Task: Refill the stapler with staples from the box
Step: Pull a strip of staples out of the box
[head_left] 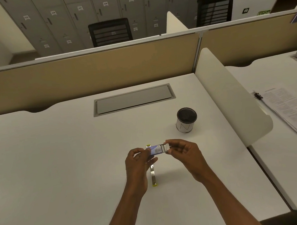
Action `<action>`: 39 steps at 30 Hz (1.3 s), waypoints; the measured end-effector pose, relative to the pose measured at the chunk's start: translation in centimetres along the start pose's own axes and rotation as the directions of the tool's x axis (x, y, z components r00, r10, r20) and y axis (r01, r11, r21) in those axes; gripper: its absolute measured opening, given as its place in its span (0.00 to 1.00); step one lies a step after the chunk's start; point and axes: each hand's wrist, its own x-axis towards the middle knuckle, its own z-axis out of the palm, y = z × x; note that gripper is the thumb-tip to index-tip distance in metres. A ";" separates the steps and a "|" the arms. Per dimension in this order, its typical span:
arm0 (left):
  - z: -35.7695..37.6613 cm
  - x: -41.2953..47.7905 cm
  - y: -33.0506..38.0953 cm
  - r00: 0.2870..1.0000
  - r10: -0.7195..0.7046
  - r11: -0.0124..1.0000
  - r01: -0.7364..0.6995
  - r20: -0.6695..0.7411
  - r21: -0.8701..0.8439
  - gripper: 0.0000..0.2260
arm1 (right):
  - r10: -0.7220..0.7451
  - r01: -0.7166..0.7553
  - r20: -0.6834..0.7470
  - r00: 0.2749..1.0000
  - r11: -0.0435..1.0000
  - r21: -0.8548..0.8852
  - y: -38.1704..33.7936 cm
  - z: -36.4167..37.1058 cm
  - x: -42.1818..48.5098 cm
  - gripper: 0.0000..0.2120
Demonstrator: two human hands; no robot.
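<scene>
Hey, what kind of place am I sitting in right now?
It looks like an open-plan office. You are at a white desk with a tan cubicle partition behind it, mesh office chairs beyond, and a wall of numbered grey lockers at the back.

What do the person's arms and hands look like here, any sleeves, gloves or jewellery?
Both forearms are bare as far as the frame shows, with no sleeves in view. The left hand and right hand wear no gloves. No watch, bracelet or ring shows on either, though the fingers are small in the picture.
</scene>
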 end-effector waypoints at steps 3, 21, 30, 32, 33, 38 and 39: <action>0.2 0.0 -0.2 0.980 -0.107 0.993 0.113 0.166 -0.032 0.09 | -0.005 0.007 0.046 0.999 0.999 -0.041 -0.1 0.0 -0.1 0.16; 0.1 0.0 -1.2 0.951 -0.168 0.977 0.196 0.260 -0.087 0.12 | -0.295 0.221 -0.118 0.948 0.879 -0.422 0.5 1.0 0.1 0.07; 0.2 0.4 -1.9 0.966 -0.127 0.990 0.137 0.227 -0.030 0.13 | -0.450 0.166 -0.108 0.886 0.526 -0.834 1.0 2.9 -0.7 0.07; 0.2 0.5 -2.1 0.968 -0.127 0.991 0.135 0.216 -0.025 0.14 | -0.438 0.136 -0.137 0.888 0.537 -0.833 0.9 3.1 -0.6 0.06; 0.2 0.5 -2.1 0.968 -0.124 0.991 0.132 0.217 -0.022 0.14 | -0.433 0.125 -0.149 0.889 0.543 -0.830 0.8 3.2 -0.6 0.05; 0.3 0.6 -2.1 0.973 -0.111 0.994 0.112 0.203 0.008 0.13 | -0.457 0.095 -0.135 0.879 0.445 -0.891 0.2 3.8 -0.5 0.04; 0.3 0.6 -2.0 0.974 -0.108 0.994 0.109 0.201 0.006 0.13 | -0.470 0.089 -0.129 0.873 0.415 -0.906 0.1 4.0 -0.5 0.04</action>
